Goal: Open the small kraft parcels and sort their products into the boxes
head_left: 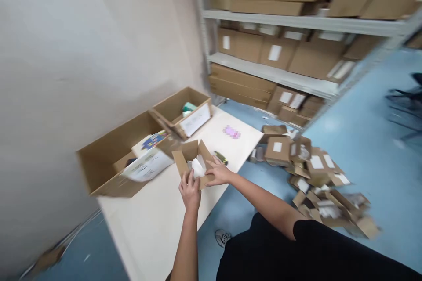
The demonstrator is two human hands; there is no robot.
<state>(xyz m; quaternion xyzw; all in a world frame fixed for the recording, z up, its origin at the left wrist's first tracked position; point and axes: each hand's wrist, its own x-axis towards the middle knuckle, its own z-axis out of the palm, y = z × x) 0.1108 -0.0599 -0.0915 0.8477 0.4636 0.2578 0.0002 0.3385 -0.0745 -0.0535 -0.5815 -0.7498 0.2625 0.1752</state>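
Note:
A small open cardboard box (pixel 182 164) stands on the white table with its flaps up. White crumpled packing material (pixel 198 167) lies inside it. At the box's near left edge, the fingers of my left hand (pixel 190 192) curl over the rim, close to the white packing. My right hand (pixel 218 173) grips the right side, its fingers along the flap. Just beyond that hand lies a small dark green and yellow item (pixel 220 157), too blurred to name. Whatever lies beneath the packing is hidden.
Two larger open boxes, a long one (pixel 108 158) and a shorter one (pixel 171 104), line the wall side of the white table (pixel 145 224). A pixelated pink item (pixel 231 132) lies farther back. Opened cartons (pixel 278 149) litter the blue floor beside shelving (pixel 273 71) filled with boxes.

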